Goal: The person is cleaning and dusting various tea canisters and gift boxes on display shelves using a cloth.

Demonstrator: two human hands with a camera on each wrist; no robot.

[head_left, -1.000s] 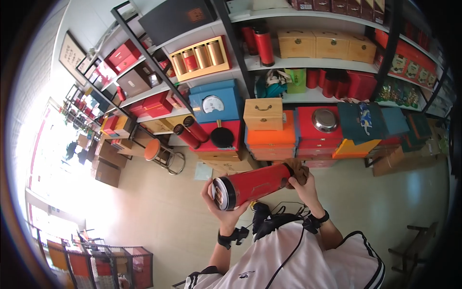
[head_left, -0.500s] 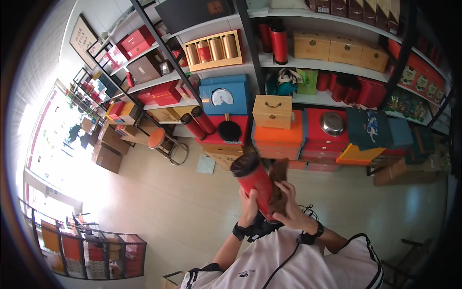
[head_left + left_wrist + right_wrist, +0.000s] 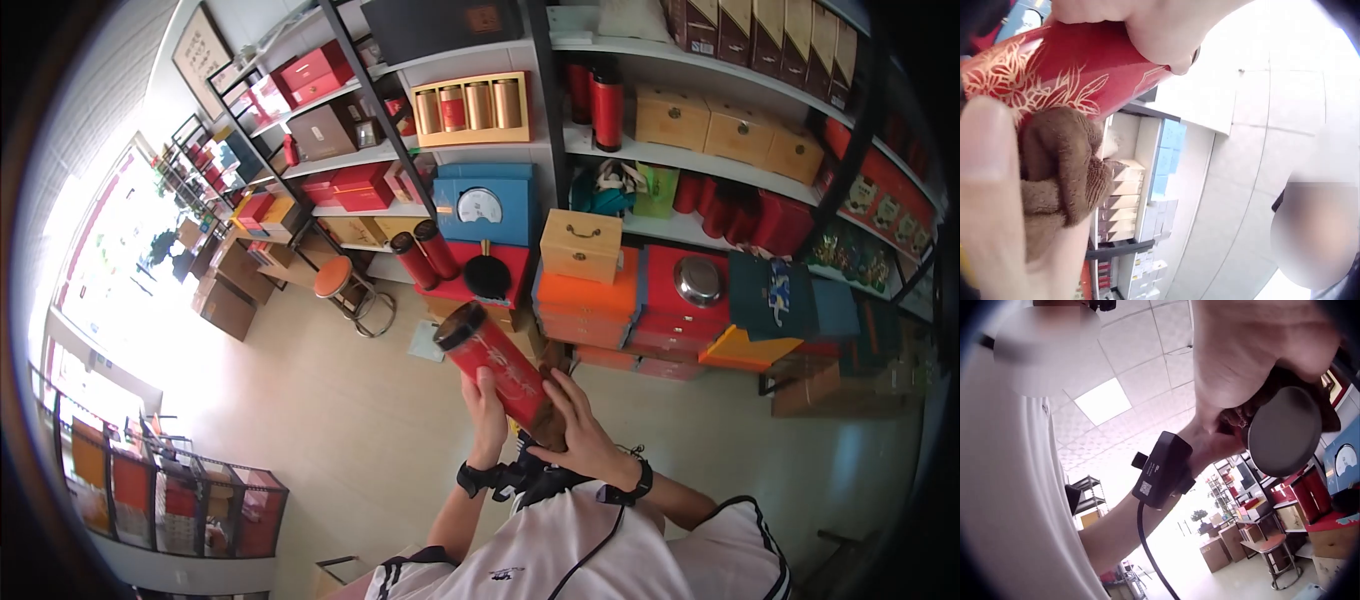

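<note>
A red canister (image 3: 505,375) with a dark lid (image 3: 460,325) and gold plant-like decoration is held tilted in front of the body, its lid end toward the shelves. My left hand (image 3: 486,418) grips it from the left, thumb along its side. On the other side, my right hand (image 3: 592,440) wraps round the lower part and holds a brown cloth (image 3: 1063,169) against the surface. The cloth looks bunched and folded in the left wrist view. Seen from the right wrist, the canister's dark round end (image 3: 1285,431) shows below the right hand.
Shelves ahead carry gift boxes and wooden cases (image 3: 672,118). Stacked boxes below hold a black round pan-like thing (image 3: 487,277), a metal bowl (image 3: 698,281) and two dark-red canisters (image 3: 425,255). A stool (image 3: 335,277) stands left; a rack (image 3: 170,495) stands lower left.
The canister has swung from nearly level to tilted, its dark lid now pointing up and left. The right hand with the cloth has moved from the end onto the canister's side; the left grips the side.
</note>
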